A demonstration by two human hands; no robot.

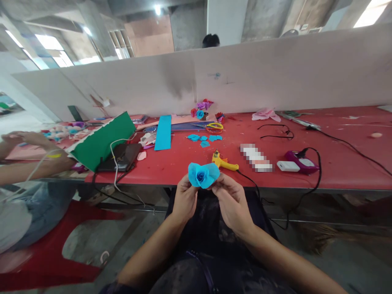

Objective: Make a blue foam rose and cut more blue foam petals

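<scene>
A blue paper flower (202, 175) with a dark, rolled centre is held between my two hands, above my lap at the table's front edge. My left hand (185, 197) is closed on its left side, and my right hand (232, 201) grips it from the right and below. The flower hides some of the fingertips. Just behind it a yellow glue gun (227, 164) lies on the red table (190, 157). Several loose blue petals (204, 141) rest farther back, beside scissors with yellow handles (215, 126).
At the left a green board (105, 141) leans over a dark case (122, 158), near another person's arms (36, 163). A blue paper strip (163, 132), finished flowers (200, 113), glasses (277, 132) and a purple power socket (301, 162) with a cord are on the table.
</scene>
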